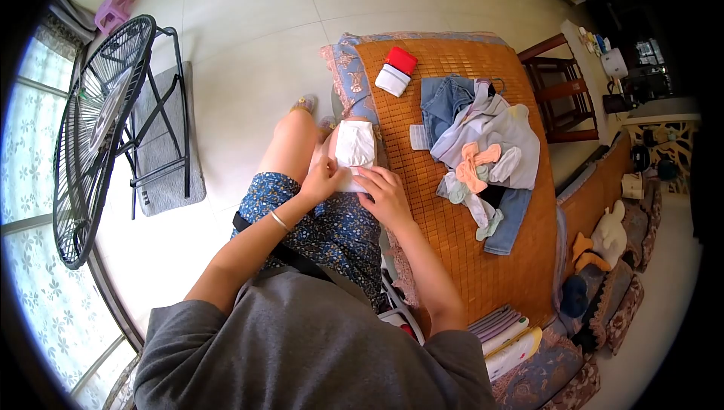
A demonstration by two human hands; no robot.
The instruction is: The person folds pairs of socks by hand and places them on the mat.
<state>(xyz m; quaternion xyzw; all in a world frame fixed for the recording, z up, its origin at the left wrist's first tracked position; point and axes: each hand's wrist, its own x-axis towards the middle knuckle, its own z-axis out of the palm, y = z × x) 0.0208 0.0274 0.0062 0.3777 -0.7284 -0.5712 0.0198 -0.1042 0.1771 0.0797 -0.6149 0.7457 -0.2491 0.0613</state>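
Observation:
A white cloth garment [356,145] lies across my lap, partly folded at its near end; its exact kind I cannot make out. My left hand [323,182] pinches the near left corner of it, a pale bracelet on that wrist. On the near right side, my right hand [383,193] has its fingers curled over the same folded edge. Beside my right arm, a heap of loose clothes lies on the mat: a pale grey shirt [520,135], blue jeans [511,221] and peach socks [471,172]. A folded red and white cloth bundle [397,71] rests farther off.
The woven brown mat [445,282] covers the sofa at my right. Folded striped and white cloths [505,342] are stacked near my right elbow. A black round chair [105,131] stands at the left on a grey rug [170,161]. Beyond the mat is a wooden stool [558,90].

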